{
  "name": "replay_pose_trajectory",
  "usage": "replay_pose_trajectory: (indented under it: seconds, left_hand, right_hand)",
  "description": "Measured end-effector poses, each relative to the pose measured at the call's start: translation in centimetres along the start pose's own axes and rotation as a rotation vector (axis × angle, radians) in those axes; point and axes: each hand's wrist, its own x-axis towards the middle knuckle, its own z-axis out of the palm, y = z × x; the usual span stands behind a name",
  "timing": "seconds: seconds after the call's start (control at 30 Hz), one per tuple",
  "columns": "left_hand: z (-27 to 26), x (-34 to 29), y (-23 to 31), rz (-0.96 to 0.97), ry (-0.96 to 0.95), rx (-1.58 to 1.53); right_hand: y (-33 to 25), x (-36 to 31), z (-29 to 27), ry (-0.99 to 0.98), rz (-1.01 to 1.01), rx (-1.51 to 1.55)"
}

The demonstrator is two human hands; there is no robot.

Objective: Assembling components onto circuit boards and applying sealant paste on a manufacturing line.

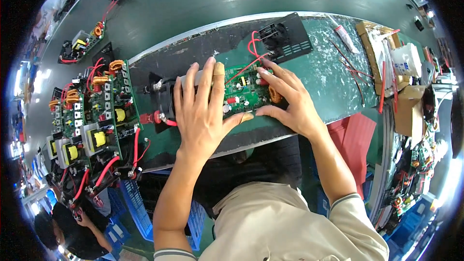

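Note:
A green circuit board point(246, 93) lies on the bench in front of me, with capacitors and a copper coil point(274, 94) at its right end. My left hand point(202, 104) spans its left part, long fingers reaching to the far edge and thumb by the near edge. Pale finger covers show on that thumb and index finger. My right hand point(292, 97) grips the right end, fingers curved over the far side, thumb on the near side. Red wires point(251, 43) run from the board to a black fan panel point(285, 38). Another black end piece point(162, 96) sits left of my left hand, partly covered.
Several similar circuit boards point(99, 111) with thick red cables stand in a row at the left. A further board point(82, 46) lies beyond them. Loose wires point(350, 65), a white tube point(345, 38) and a cardboard tray point(369, 50) are at the right. Another person point(72, 227) is at lower left.

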Motion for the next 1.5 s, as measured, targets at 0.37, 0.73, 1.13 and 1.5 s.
replay_pose_trajectory:
  seconds: [0.37, 0.73, 1.13, 1.5]
  left_hand:
    - [0.5, 0.6, 0.1, -0.07, 0.017, 0.009]
    - [-1.2, -0.7, 0.5, -0.042, 0.054, -0.154]
    - [-2.4, -9.9, 7.0, -0.181, 0.173, -0.643]
    - [-0.1, -13.1, 9.9, -0.301, 0.094, -0.781]
  right_hand:
    - [0.0, 0.5, 0.7, 0.037, 0.042, -0.021]
    - [1.4, -1.6, -3.2, 0.165, -0.006, 0.316]
    - [10.9, -0.5, -16.5, 0.398, 0.464, -0.524]
    - [9.3, -8.6, -23.9, 0.314, 0.721, -0.768]
